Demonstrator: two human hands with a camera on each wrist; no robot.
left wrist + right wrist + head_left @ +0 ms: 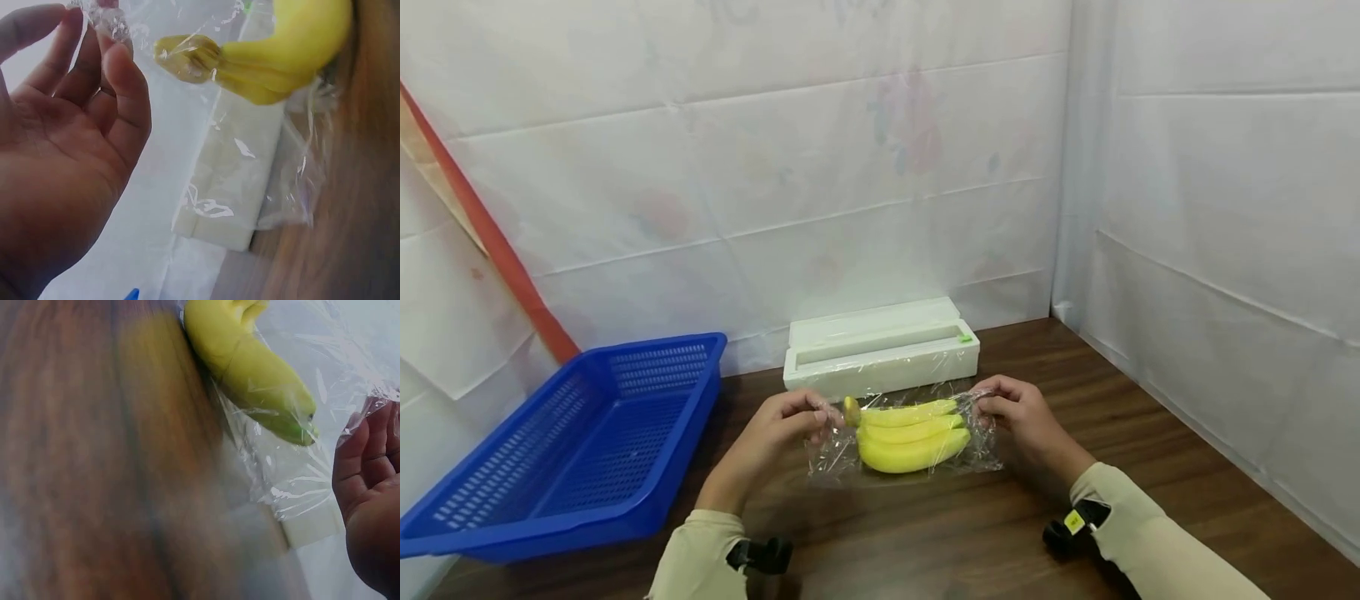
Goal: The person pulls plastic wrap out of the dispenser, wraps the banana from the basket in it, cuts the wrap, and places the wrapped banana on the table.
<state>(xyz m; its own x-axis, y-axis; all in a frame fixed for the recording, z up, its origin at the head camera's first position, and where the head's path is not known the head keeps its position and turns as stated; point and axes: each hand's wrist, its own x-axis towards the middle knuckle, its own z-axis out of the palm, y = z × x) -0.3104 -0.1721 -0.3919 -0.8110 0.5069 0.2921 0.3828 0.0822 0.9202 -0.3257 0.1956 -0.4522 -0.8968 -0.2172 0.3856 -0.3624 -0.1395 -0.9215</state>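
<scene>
While both hands work near the middle of the brown tabletop, a bunch of yellow bananas lies between them inside clear plastic film, its brownish stem end pointing left and its tips pointing right. At the left end of the film, the left hand pinches a bunched bit between thumb and fingertips, just beside the stem. On the other side, the right hand pinches the film's right end, near the banana tips; its fingertips are partly covered by the shiny plastic. Whether the bunch touches the wood or hangs just above it, I cannot tell. Just beyond the bananas, on the far side, sits a long white box with its lid raised at the back and a small green piece at its right end. To the left, well apart from the bananas, stands a blue perforated basket. Pale sleeves cover both forearms, and a whitish sheet hangs along the far side.
</scene>
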